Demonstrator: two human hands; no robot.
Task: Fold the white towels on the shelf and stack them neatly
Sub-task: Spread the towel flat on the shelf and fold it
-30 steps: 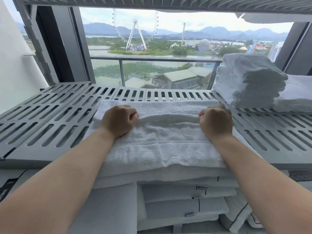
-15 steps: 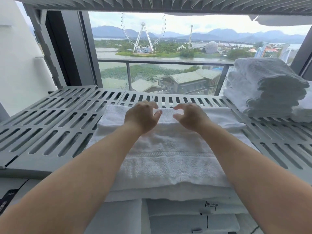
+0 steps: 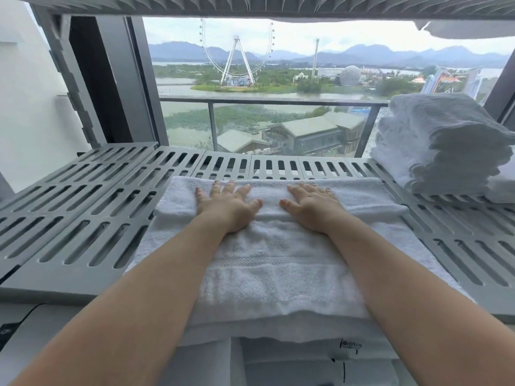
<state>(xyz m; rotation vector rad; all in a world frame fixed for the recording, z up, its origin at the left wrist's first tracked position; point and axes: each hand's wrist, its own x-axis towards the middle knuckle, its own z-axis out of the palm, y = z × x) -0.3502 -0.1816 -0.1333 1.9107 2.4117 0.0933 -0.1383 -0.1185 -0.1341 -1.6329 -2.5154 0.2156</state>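
1. Left hand [image 3: 227,206]: palm down, fingers spread flat on the white towel [image 3: 278,254], holding nothing.
2. Right hand [image 3: 313,207]: same, palm down, fingers splayed, pressing flat on the towel, nothing pinched.
3. The hands lie side by side near the towel's far end, thumbs pointing at each other, a small gap between them, not touching.
4. Both bare forearms reach in from the bottom corners and cross over the towel's near half.
5. The towel lies on the grey slotted shelf [image 3: 83,218], centre. Far part is doubled over, so a folded layer sits under the palms; a woven band runs across the near part. Near edge hangs slightly over the shelf front.
6. Stack of folded white towels [image 3: 443,146] stands on the same shelf at far right, well apart from the hands.
7. Below the shelf front: more folded white linen [image 3: 320,366], one piece with a small dark label; text too small to read surely.
8. Behind the shelf: window with a balcony railing [image 3: 278,101], and outside a ferris wheel [image 3: 237,54], water and hills.
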